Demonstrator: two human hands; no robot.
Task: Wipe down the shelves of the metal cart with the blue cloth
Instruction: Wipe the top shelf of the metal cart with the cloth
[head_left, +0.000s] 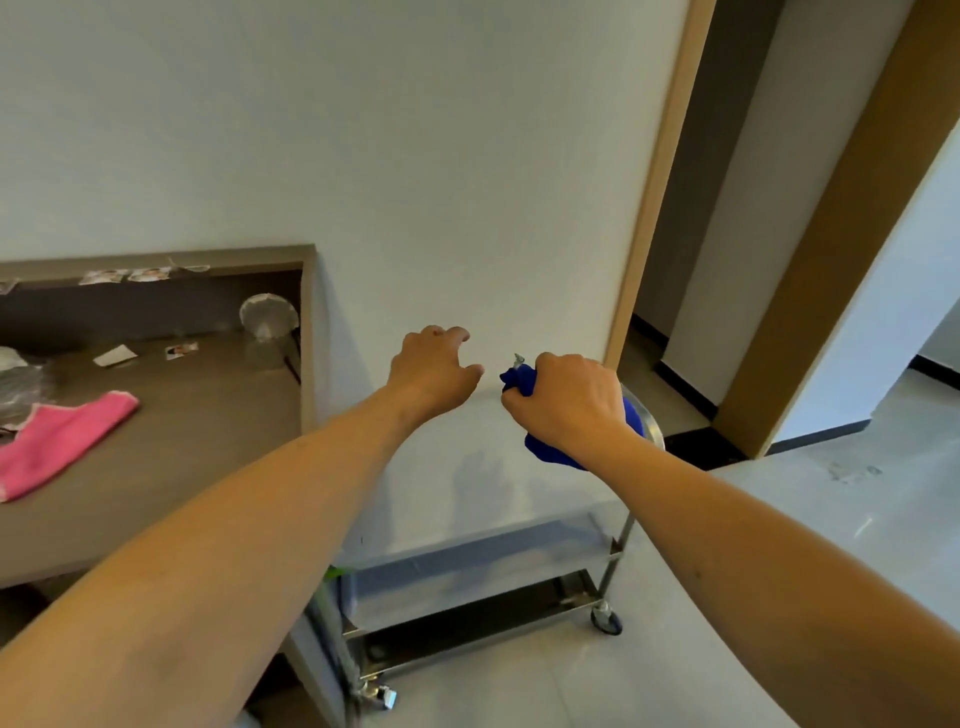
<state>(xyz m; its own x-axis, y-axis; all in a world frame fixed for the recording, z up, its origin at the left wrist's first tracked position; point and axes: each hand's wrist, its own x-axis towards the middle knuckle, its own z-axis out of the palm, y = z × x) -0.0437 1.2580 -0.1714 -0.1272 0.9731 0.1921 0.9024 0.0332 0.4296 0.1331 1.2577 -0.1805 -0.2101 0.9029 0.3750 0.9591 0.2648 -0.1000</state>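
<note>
The metal cart (483, 566) stands against the white wall below my arms, with a shiny top shelf, a middle shelf and a dark bottom shelf on castor wheels. My right hand (569, 402) grips the bunched blue cloth (545, 447) above the far right part of the top shelf. Blue folds stick out in front of the fingers and under the wrist. My left hand (434, 371) hovers just left of it over the top shelf, fingers loosely curled and holding nothing.
A brown desk (171, 467) with a raised back stands left of the cart, carrying a pink cloth (57, 441), photos, clear plastic and a small fan. A doorway with a wooden frame (654, 182) opens to the right. Pale tiled floor (779, 519) lies around the cart.
</note>
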